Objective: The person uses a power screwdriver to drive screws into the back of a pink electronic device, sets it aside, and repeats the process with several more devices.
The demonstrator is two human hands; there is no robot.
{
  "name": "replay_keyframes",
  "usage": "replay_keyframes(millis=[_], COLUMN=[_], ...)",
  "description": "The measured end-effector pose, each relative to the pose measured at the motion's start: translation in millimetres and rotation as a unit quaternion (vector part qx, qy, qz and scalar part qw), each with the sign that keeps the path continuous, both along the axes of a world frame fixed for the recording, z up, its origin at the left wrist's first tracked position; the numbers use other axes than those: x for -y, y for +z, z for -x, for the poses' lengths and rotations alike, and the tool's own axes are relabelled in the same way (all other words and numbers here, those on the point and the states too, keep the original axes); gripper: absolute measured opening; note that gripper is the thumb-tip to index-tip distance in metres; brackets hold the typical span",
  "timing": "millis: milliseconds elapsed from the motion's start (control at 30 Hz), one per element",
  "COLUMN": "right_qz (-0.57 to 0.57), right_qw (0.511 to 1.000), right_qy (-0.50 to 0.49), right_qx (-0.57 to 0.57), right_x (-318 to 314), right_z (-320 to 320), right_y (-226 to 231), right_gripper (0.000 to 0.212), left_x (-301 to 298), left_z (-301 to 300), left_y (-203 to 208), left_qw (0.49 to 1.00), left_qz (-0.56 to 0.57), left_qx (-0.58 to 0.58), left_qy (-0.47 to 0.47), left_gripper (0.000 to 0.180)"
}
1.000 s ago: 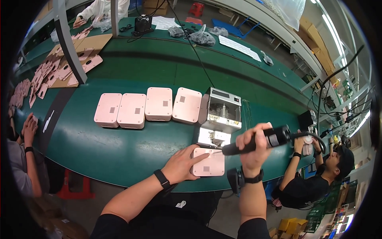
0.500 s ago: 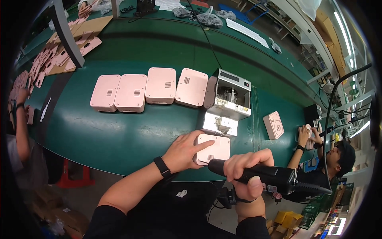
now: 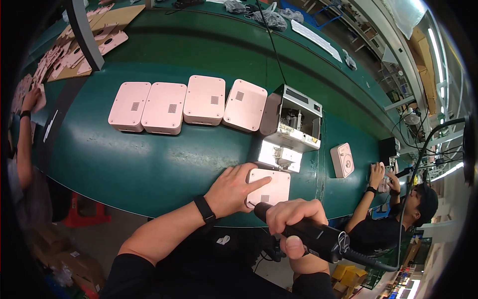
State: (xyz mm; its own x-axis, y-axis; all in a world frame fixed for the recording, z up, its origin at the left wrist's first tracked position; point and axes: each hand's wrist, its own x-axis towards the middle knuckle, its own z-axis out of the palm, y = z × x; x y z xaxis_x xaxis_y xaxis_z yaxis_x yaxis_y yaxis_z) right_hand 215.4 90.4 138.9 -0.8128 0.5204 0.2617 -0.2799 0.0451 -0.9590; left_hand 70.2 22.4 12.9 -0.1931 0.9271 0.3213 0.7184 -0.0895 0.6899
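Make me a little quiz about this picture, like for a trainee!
1. How many pink boxes are in the row left of the machine?
2. True or false: the right hand holds the black tool.
3. What does the left hand touch? A) a bag; B) a pink box; C) a cable.

Key: 1. Four. 2. True. 3. B.

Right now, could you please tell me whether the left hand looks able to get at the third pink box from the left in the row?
Probably yes: nothing visible stands between the left hand and that pink box, though it would have to leave the casing it is touching.
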Motion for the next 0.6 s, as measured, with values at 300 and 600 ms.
replay_keyframes(millis=[300,600], right_qz=[-0.006,-0.044], right_qw=[0.995,0.972], right_qy=[-0.047,-0.193], right_qx=[-0.092,-0.127], right_x=[-20,-88], right_z=[4,30], right_y=[10,11], right_gripper=[0.037,0.021], left_x=[5,22], left_z=[-1,0], left_y=[6,10], left_qw=[0.999,0.998], left_qz=[0.027,0.049], left_qx=[-0.020,-0.031], left_qy=[0.001,0.016], left_gripper=[0.084,0.084])
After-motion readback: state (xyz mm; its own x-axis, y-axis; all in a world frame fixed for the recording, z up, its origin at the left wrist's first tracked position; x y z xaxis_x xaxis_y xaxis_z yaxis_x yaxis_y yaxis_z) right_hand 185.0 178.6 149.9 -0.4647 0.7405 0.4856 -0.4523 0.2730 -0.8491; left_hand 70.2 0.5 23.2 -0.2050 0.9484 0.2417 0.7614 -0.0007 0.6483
